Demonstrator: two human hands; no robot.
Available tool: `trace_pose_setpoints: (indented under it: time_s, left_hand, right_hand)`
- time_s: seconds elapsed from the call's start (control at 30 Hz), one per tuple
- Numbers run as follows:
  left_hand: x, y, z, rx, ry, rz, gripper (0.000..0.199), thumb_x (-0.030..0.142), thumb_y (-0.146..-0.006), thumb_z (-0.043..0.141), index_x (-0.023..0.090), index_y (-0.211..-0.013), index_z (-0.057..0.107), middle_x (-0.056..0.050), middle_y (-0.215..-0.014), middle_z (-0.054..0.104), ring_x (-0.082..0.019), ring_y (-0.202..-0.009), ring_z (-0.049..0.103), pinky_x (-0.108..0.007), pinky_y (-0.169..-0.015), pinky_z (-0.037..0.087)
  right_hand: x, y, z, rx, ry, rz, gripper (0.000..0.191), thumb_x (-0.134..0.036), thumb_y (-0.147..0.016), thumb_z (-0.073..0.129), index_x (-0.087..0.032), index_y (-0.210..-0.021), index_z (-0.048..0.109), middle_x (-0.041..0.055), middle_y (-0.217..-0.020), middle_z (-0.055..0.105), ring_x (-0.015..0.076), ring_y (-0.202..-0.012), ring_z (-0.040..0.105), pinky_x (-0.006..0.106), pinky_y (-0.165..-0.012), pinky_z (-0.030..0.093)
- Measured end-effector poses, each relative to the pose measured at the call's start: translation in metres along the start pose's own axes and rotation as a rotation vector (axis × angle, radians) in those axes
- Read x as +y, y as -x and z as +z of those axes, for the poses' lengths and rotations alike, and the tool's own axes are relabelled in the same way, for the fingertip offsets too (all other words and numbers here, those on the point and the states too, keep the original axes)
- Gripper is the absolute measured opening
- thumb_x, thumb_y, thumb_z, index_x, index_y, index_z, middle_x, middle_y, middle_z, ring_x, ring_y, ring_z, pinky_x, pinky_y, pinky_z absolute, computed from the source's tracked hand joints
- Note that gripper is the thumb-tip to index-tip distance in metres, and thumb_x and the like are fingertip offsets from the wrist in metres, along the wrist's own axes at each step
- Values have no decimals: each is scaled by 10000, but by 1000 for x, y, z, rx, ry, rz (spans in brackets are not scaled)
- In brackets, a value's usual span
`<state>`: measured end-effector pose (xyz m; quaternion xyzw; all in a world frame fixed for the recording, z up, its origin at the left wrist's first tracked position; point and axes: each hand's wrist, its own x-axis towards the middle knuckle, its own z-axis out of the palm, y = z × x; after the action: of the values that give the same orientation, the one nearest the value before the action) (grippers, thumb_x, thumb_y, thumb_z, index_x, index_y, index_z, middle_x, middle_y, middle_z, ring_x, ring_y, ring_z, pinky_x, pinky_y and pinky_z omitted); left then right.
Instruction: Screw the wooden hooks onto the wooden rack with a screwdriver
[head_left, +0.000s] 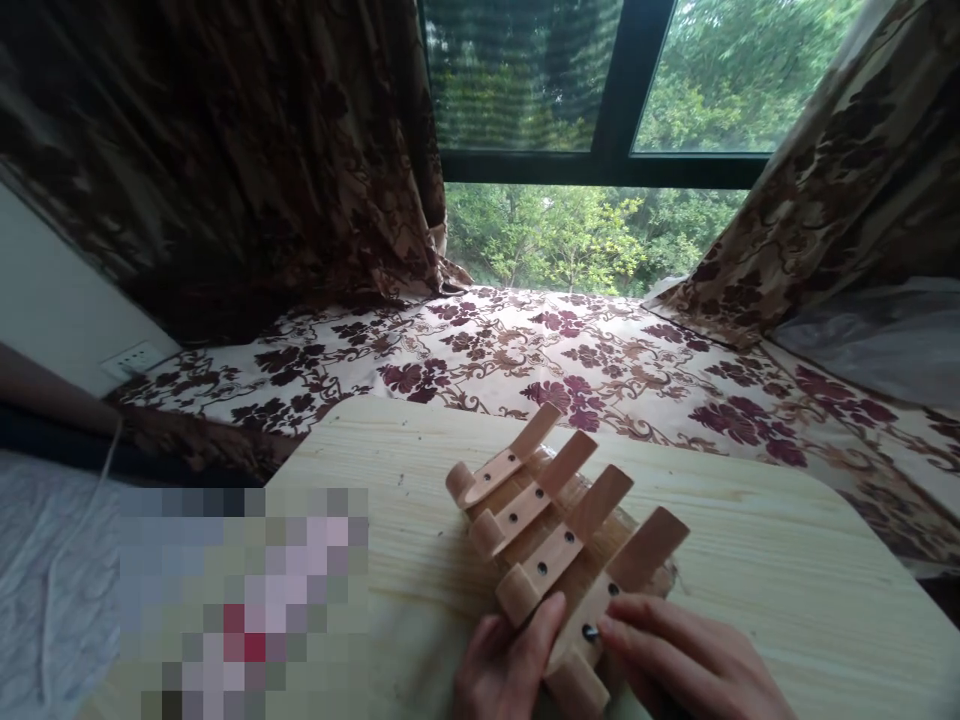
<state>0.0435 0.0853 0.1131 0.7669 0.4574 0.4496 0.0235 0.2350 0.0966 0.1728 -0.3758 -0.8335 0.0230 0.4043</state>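
Observation:
A wooden rack (556,553) with several curved wooden hooks lies aslant on the pale wooden table (420,620). Each hook piece carries two dark round screws or holes. My left hand (510,655) grips the near left side of the rack, its thumb against the wood between the two nearest hooks. At the nearest hook piece, my right hand (675,650) pinches a small dark metal piece (590,633) at the lower hole. Its other fingers curl over the rack's right edge. Clear wrapping shows under the hooks.
Small dark specks lie on the table left of the rack. A blurred patch (262,600) covers the table's left part. Behind are a floral cloth (510,340), curtains (300,150) and a window (615,170).

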Motion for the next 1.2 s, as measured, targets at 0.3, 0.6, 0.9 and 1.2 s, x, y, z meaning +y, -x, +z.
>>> trace_pose_setpoints:
  time_s: [0.3, 0.6, 0.9, 1.2]
  left_hand:
    - [8, 4, 5, 41, 159, -196, 415, 311, -804, 530, 230, -1211, 515, -29, -931, 731, -172, -772, 708, -260, -703, 590]
    - [7, -2, -5, -5, 119, -131, 464, 294, -808, 522, 195, -1258, 466, -58, -1039, 718, -192, -861, 710, -279, -771, 589]
    - [12, -26, -54, -54, -92, 82, 393, 356, -880, 536, 123, -1194, 498, -30, -763, 684, -123, -568, 629, -232, -596, 552]
    - [24, -48, -58, -85, -218, 205, 349, 275, -764, 665, 213, -1102, 606, -92, -1219, 579, -313, -1270, 413, -513, -1043, 337]
  right_hand:
    - [5, 9, -6, -132, -21, -97, 283, -197, -893, 553, -160, -1173, 587, 130, -1007, 707, 167, -859, 697, 172, -691, 544]
    - [10, 29, 12, -106, -43, -61, 434, -128, -866, 474, -194, -1293, 507, 141, -1066, 672, 161, -795, 695, 202, -605, 546]
    - [-6, 10, 6, -82, -52, -23, 523, 7, -767, 412, -189, -1237, 535, 128, -1053, 678, 155, -857, 685, 203, -649, 540]
    - [-14, 7, 3, -65, -45, -3, 513, 18, -763, 395, -177, -1210, 556, 118, -1049, 675, 146, -874, 679, 206, -676, 545]
